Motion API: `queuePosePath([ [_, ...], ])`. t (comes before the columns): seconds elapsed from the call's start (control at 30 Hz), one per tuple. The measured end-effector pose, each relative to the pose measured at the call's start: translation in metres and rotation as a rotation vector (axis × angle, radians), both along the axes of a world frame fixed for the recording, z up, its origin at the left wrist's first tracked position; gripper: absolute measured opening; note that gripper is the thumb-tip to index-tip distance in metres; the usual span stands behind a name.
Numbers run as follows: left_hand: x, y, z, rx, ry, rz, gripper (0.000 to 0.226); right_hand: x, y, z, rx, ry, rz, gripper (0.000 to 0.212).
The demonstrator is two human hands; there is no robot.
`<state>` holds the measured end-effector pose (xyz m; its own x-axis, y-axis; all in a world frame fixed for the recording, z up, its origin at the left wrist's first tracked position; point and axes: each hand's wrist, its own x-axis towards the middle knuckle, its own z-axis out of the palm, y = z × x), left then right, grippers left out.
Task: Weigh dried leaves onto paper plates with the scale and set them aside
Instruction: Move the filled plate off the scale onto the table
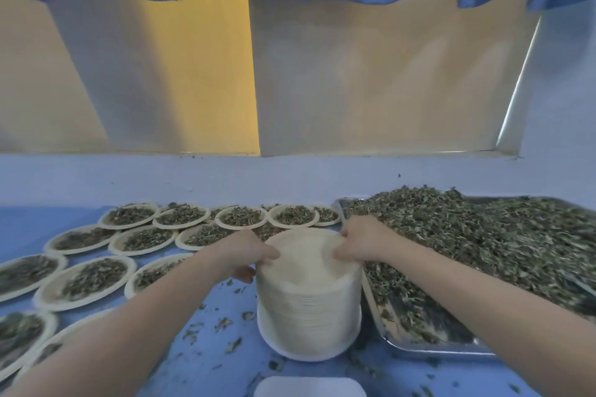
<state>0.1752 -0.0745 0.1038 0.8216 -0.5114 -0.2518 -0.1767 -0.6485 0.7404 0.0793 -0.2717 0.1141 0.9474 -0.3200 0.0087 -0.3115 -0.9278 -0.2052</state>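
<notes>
To my left the filled plates (87,280) are lying in rows on the blue table (206,361), each already holding its share. I judge I am fetching a fresh plate: my left hand (250,256) is curling its fingers over the near-left rim of the stack of paper plates (308,296), my right hand (361,243) is pinching the far-right rim. Next I am needing to peel just one free. The dried leaves (483,235) are heaped in the metal tray (419,348) at right, the scale (309,387) nearest me
</notes>
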Motion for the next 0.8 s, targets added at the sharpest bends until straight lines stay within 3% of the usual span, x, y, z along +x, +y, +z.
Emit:
queuePosePath([
  [0.03,-0.005,0.000,-0.001,0.023,-0.056,0.009,0.016,-0.004,-0.001,-0.004,0.008,-0.021,-0.036,0.032],
  [0.13,-0.016,-0.001,-0.004,0.056,-0.190,0.074,0.028,-0.011,-0.001,-0.010,0.076,-0.084,-0.107,0.028],
  [0.27,-0.029,-0.008,0.002,0.161,-0.380,0.080,0.027,-0.011,0.006,-0.007,0.093,-0.143,-0.167,0.025],
  [0.43,-0.043,-0.014,0.024,0.202,-0.491,0.039,0.037,-0.017,0.006,0.004,0.108,-0.259,-0.187,0.019],
  [0.57,-0.054,-0.014,0.039,0.206,-0.550,0.061,0.040,-0.024,0.007,0.014,0.133,-0.318,-0.191,0.028],
  [0.8,-0.067,0.000,0.043,0.169,-0.553,0.123,0.039,-0.035,0.021,0.018,0.167,-0.423,-0.159,0.031],
])
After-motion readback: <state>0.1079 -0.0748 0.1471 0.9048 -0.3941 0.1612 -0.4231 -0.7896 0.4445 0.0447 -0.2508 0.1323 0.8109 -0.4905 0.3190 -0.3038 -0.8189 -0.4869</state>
